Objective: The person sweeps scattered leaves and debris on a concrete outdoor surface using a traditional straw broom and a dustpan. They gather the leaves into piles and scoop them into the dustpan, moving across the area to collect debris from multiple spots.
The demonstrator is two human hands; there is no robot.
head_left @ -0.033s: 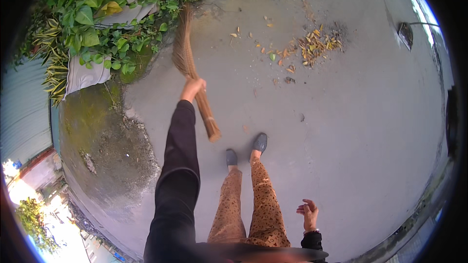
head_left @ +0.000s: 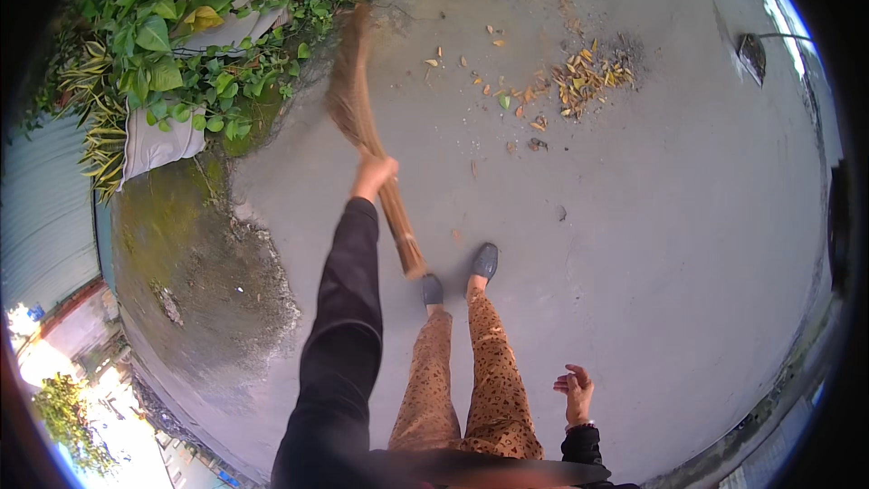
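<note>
My left hand (head_left: 374, 174) is closed around the lower, bound end of a straw broom (head_left: 349, 91). The broom slants away from me, its blurred bristles spreading toward the plants at the far left. Its butt end comes close to my left shoe (head_left: 432, 289). Far right of the bristles, a pile of yellow and brown leaves (head_left: 587, 81) lies on the grey concrete, with loose leaves scattered on its left side. Down at the lower right my right hand (head_left: 577, 394) hangs beside my leg, fingers loosely bent and apart, holding nothing.
Leafy green plants (head_left: 167, 36) and a pale sack (head_left: 158, 140) border the concrete at the far left. A mossy rough patch (head_left: 195, 263) lies nearer on that side. At the far right stands a dark dustpan-like thing (head_left: 751, 56) with a long thin handle.
My left hand has moved slightly right and toward me with the broom, whose bristles have swung a little right and are blurred. My right hand has barely moved.
</note>
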